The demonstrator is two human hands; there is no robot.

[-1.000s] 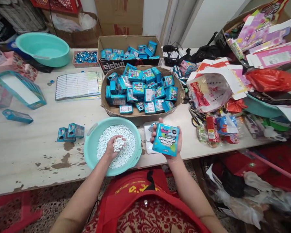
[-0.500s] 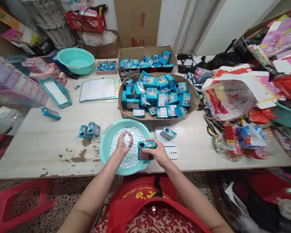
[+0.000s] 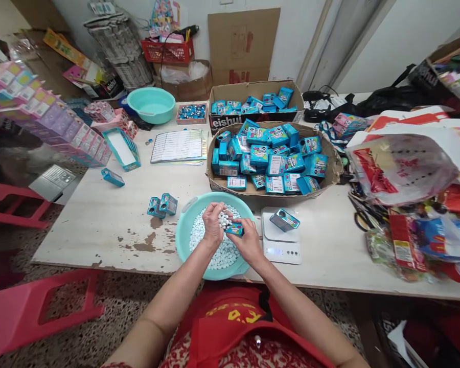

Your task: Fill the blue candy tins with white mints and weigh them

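Observation:
Over a mint-green basin (image 3: 183,240) of small white candies (image 3: 216,255), my left hand (image 3: 213,225) is curled around a handful of the candies. It is held against the top of a small blue candy box (image 3: 235,229). My right hand (image 3: 250,239) grips that box from the right side, thumb and fingers on either side of it. Candies show at the box's top between the two hands; its opening is hidden. To the right, another blue box (image 3: 285,220) rests on a white kitchen scale (image 3: 281,251). Two more blue boxes (image 3: 168,204) stand left of the basin.
Behind the basin, a cardboard tray (image 3: 230,191) is heaped with blue boxes, and a second carton (image 3: 224,120) of them stands farther back. Papers (image 3: 180,146) and an open-topped blue carton (image 3: 123,151) lie to the left. Scissors (image 3: 362,217) and packaged sweets (image 3: 406,243) are on the right.
My left hand has risen from the candies and moved right to the box. The box in my right hand has tipped and met the left hand. The camera view has shifted left.

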